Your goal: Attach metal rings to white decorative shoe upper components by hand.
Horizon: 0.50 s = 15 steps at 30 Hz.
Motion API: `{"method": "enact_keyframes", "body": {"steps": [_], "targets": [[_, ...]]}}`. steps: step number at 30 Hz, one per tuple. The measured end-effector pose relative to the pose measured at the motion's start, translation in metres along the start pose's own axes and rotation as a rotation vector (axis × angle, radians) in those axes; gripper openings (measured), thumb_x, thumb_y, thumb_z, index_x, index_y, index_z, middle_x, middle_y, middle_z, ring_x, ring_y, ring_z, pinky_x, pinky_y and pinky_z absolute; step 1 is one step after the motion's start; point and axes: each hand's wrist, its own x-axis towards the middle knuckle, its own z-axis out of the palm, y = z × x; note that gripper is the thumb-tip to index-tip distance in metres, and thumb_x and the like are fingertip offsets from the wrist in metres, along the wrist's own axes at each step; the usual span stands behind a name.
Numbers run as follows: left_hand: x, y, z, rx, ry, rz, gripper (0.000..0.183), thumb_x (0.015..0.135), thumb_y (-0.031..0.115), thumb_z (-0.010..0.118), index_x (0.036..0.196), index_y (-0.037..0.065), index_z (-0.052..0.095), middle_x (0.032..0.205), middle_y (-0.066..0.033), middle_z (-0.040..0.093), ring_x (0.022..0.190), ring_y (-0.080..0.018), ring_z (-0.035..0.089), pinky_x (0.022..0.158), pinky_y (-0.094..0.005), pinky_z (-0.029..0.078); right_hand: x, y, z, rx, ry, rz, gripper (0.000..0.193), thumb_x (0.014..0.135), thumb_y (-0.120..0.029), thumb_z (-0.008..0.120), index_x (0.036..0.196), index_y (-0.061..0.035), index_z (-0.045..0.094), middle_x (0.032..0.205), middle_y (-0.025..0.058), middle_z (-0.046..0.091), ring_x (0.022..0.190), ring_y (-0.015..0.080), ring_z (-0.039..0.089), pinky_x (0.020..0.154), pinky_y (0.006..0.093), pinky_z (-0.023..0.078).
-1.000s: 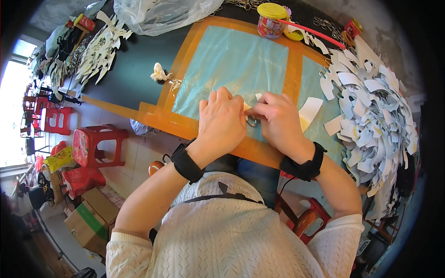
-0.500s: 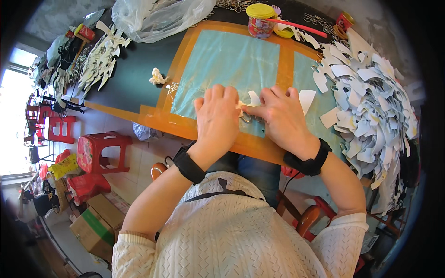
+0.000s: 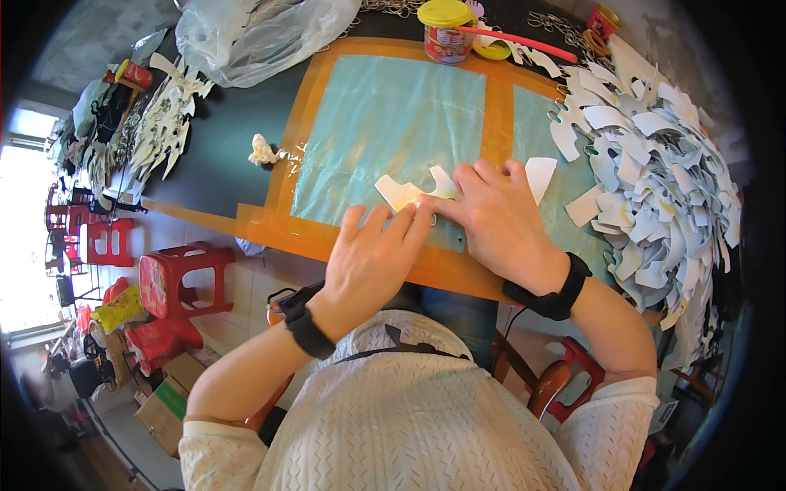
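Note:
A white curved cut-out piece (image 3: pixel 396 191) with a notch in its upper edge lies on the teal sheet (image 3: pixel 393 106) in front of me. My left hand (image 3: pixel 378 245) rests at its lower edge, fingers stretched and somewhat apart, the tips pressing on it. My right hand (image 3: pixel 503 214) is closed at the right end of the piece, fingers curled and thumb pointing left along the lower edge. Its fingers hide that end. Another white piece (image 3: pixel 540 177) lies flat just beyond my right hand.
A large heap of white cut-outs (image 3: pixel 639 180) covers the right side. At the back stand a yellow-lidded tub (image 3: pixel 447 37), a red stick (image 3: pixel 524 42) and a clear plastic bag (image 3: pixel 262 37). A crumpled white wad (image 3: pixel 263 150) sits left. Red stools (image 3: pixel 187 278) stand on the floor.
My left hand has moved down and left, its fingers straightening, so more of the white piece shows. My right hand stays nearly in place. The view has shifted slightly.

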Motion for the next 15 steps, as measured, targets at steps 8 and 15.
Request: {"method": "enact_keyframes", "body": {"steps": [8,15], "targets": [[0.0,-0.021,-0.009,-0.148,-0.136,0.044,0.039,0.075,0.004,0.055,0.114,0.007,0.056,0.116,-0.0048,0.06,0.093,-0.0211,0.056,0.086,-0.043,0.037,0.0,-0.006,-0.006,-0.06,-0.044,-0.012,0.033,0.076,-0.006,0.055,0.104,-0.0174,0.069,0.09,0.0044,0.054,0.094,0.0202,0.051,0.081,0.0377,0.035],[0.003,-0.019,-0.003,-0.322,-0.132,0.132,0.033,0.078,0.001,0.054,0.111,0.005,0.055,0.13,-0.0109,0.052,0.113,-0.0246,0.053,0.091,-0.0505,0.035,0.005,-0.001,-0.005,0.156,-0.098,0.062,0.032,0.078,-0.004,0.054,0.102,-0.0183,0.07,0.083,0.0037,0.05,0.087,0.0213,0.048,0.077,0.0379,0.032]]}}
